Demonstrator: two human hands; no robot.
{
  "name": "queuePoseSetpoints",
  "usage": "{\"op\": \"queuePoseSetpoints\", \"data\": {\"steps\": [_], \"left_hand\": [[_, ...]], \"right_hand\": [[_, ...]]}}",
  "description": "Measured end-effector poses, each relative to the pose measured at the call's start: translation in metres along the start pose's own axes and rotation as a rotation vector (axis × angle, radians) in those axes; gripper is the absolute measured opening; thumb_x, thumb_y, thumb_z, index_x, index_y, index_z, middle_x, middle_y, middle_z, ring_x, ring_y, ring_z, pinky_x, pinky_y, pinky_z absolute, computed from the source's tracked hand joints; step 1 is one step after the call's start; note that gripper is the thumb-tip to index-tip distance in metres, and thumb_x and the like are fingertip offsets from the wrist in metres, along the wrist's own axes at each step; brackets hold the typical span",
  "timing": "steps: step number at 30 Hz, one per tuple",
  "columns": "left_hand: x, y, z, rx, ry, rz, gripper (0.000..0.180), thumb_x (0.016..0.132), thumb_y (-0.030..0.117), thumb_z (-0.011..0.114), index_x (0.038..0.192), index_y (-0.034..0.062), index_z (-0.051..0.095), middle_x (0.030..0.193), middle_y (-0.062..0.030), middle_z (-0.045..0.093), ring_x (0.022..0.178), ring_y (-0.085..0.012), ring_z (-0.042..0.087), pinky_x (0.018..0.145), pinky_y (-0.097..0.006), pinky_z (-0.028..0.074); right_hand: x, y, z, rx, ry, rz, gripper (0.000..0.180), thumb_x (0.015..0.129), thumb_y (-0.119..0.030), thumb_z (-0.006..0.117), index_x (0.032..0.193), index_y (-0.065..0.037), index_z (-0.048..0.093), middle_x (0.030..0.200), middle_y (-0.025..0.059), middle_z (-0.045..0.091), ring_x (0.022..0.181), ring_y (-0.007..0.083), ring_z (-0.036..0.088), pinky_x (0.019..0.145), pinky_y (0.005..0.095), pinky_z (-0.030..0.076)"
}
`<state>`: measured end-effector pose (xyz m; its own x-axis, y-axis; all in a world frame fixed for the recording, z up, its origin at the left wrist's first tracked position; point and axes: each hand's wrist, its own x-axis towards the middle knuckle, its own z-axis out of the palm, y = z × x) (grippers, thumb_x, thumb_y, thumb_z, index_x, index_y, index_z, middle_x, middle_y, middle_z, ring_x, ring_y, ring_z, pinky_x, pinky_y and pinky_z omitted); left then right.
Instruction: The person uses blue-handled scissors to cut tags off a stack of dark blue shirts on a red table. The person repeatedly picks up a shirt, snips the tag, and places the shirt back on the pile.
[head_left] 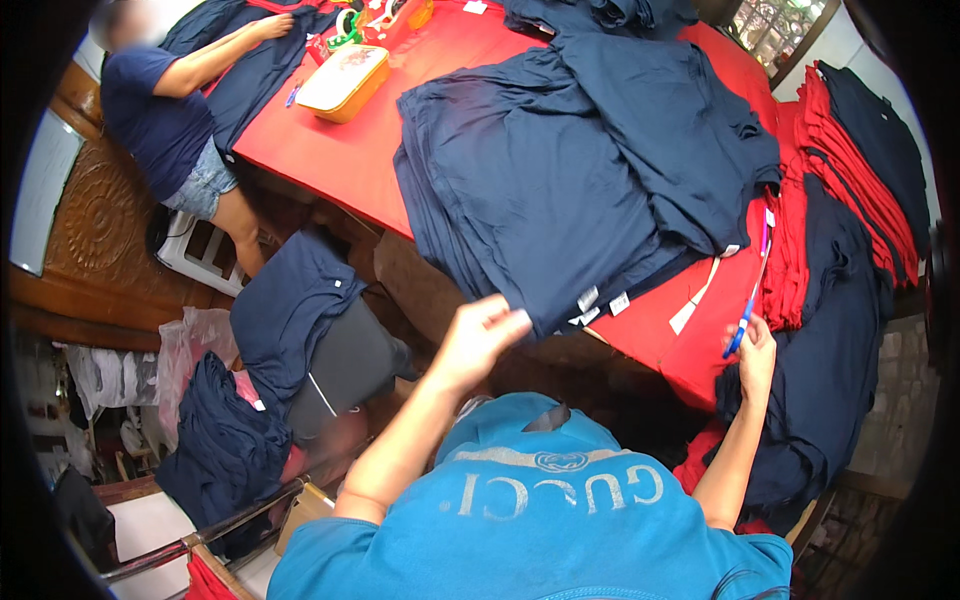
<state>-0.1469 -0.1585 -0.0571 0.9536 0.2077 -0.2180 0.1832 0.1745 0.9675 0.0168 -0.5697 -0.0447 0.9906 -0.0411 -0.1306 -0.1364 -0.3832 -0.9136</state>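
A broad stack of navy garments [540,170] lies on the red-covered table in front of me, with small white labels [588,298] along its near edge. At the near left corner of the stack, my left hand [480,340] has its fingers curled together against the cloth, seemingly pinching its edge. My right hand [757,360], to the right of the table's near corner, holds blue-handled scissors [740,335] with the blades pointing up and away. Close to the blade tips is a narrow purple piece [766,232], whose kind I cannot make out.
A yellow box with a white lid [345,85] and a green tape roll [346,28] are on the red table [330,165]. Red and navy garments [850,160] are stacked at right. More navy clothes [290,300] lie at left. A co-worker [165,110] handles dark cloth at far left.
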Motion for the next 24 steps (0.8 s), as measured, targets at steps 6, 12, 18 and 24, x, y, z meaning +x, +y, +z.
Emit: {"op": "queuePoseSetpoints", "data": {"steps": [6,12,18,24], "left_hand": [[0.099,0.023,-0.039,-0.651,0.106,-0.065,0.042,0.098,0.016,0.054,0.136,0.0063,0.040,0.129,-0.0076,0.056,0.111,-0.0182,0.058,0.094,-0.040,0.044],[0.095,0.007,-0.036,-0.545,0.057,-0.035,0.093,0.087,0.000,0.060,0.154,0.0083,-0.004,0.135,-0.0110,0.048,0.112,-0.0193,0.057,0.093,-0.040,0.047],[0.075,0.026,-0.013,-0.638,0.118,-0.084,0.021,0.090,0.008,0.066,0.110,0.0075,0.060,0.100,-0.0037,0.067,0.093,-0.0149,0.065,0.085,-0.034,0.051],[0.060,0.040,0.002,-0.615,0.177,-0.011,0.015,0.092,0.010,0.064,0.106,0.0080,0.062,0.102,-0.0026,0.067,0.093,-0.0135,0.063,0.085,-0.033,0.049]], "right_hand": [[-0.062,-0.050,0.121,0.327,-0.523,-0.158,0.056,0.089,-0.009,0.062,0.140,-0.001,0.042,0.110,0.0144,0.063,0.093,0.0217,0.067,0.084,0.0350,0.054],[-0.091,-0.053,0.185,-0.058,-0.677,-0.348,0.062,0.082,-0.015,0.072,0.137,0.000,0.048,0.111,0.0128,0.064,0.090,0.0160,0.063,0.079,0.0307,0.054],[-0.097,-0.057,0.191,-0.206,-0.492,-0.615,0.062,0.083,-0.015,0.073,0.137,0.002,0.048,0.092,0.0167,0.063,0.067,0.0194,0.063,0.062,0.0305,0.053],[-0.096,-0.055,0.178,-0.307,-0.489,-0.718,0.063,0.083,-0.012,0.072,0.137,0.005,0.046,0.088,0.0173,0.061,0.068,0.0228,0.064,0.064,0.0352,0.053]]}}
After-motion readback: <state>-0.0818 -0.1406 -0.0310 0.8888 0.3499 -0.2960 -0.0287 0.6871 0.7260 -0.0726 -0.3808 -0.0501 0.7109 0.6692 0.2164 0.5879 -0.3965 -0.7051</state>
